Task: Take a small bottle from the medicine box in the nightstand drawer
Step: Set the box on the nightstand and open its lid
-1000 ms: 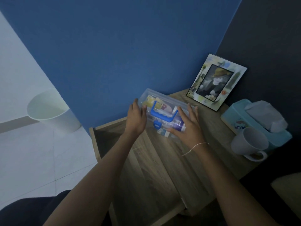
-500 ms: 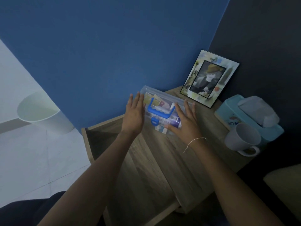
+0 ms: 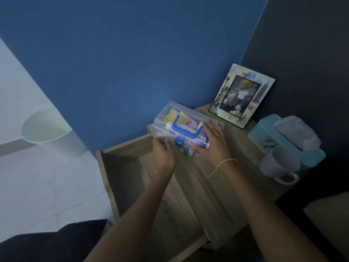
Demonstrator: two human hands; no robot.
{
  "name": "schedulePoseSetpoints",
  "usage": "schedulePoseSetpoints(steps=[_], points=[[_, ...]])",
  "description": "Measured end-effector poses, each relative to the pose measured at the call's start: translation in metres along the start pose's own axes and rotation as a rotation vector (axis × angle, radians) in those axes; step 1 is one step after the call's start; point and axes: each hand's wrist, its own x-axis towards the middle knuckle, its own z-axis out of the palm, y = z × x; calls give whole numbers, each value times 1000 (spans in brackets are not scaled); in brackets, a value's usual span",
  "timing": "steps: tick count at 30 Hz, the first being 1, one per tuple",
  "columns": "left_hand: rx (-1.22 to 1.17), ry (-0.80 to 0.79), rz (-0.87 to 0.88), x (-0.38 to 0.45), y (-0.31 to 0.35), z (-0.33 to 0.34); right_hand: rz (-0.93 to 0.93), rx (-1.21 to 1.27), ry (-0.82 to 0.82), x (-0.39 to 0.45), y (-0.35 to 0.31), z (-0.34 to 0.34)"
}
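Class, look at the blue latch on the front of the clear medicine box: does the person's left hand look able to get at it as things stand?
Probably yes. The left hand sits at the box's near-left corner, just beside the blue latch, with nothing between them. The right hand lies flat on the lid of the medicine box, right of the latch, leaving it uncovered.

Both forearms bare, no sleeves visible. Thin pale string bracelet (image 3: 223, 164) around right wrist, loose end trailing. Left hand (image 3: 164, 155) and right hand (image 3: 213, 142) without rings or gloves. Dark trouser fabric (image 3: 52, 242) at bottom-left.
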Motion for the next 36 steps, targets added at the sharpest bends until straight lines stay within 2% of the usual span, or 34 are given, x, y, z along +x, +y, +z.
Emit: schedulePoseSetpoints(steps=[3, 8, 20, 23, 26, 28, 31, 34, 36], points=[[-115, -190, -185, -7, 3, 6, -1, 26, 5, -1, -1, -1], [-196, -298, -285, -3, 11, 3, 5, 42, -15, -2, -3, -3], [-162, -339, -287, 3, 5, -10, 15, 104, -29, 0, 0, -6], [-68, -351, -183, 3, 0, -16, 7, 140, -41, -4, 3, -9], [-7, -172, -37, 7, 2, -24, 144, 232, 108, -23, -3, 1], [44, -107, 75, 13, 10, -29, 302, 439, 233, -41, -9, 7], [111, -96, 254, 20, 24, -31, 370, 676, 360, -54, -13, 10], [65, -55, 301, 27, 40, -27, 366, 842, 551, -43, -18, -2], [-10, -125, 334, 32, 51, -21, 368, 887, 700, -27, -22, -20]])
